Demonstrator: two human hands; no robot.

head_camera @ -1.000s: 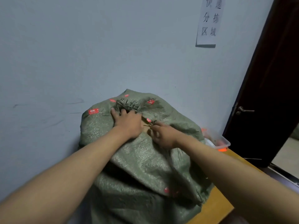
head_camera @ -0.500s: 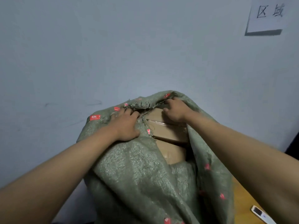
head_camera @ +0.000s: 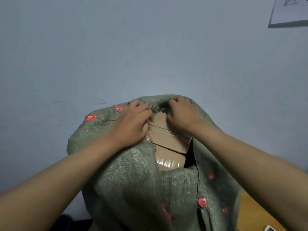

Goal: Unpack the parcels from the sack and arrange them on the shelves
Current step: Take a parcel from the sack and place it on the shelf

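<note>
A big green woven sack (head_camera: 126, 184) with small red labels stands against the wall, its top split open. In the gap show two brown taped cardboard parcels, an upper one (head_camera: 168, 135) and a lower one (head_camera: 170, 160). My left hand (head_camera: 133, 124) grips the frayed left edge of the opening. My right hand (head_camera: 181, 114) grips the sack's right edge near the top, fingers curled over the fabric. The rest of the sack's contents are hidden.
A pale blue-grey wall (head_camera: 150, 47) rises right behind the sack, with a white paper sign (head_camera: 290, 10) at the top right. The sack stands on a wooden table (head_camera: 253, 212); a small white device (head_camera: 269, 228) lies at its lower right.
The closed sack mouth has been pulled apart, exposing the parcels. My right hand moved from the middle to the right edge, and the view shifted left and closer.
</note>
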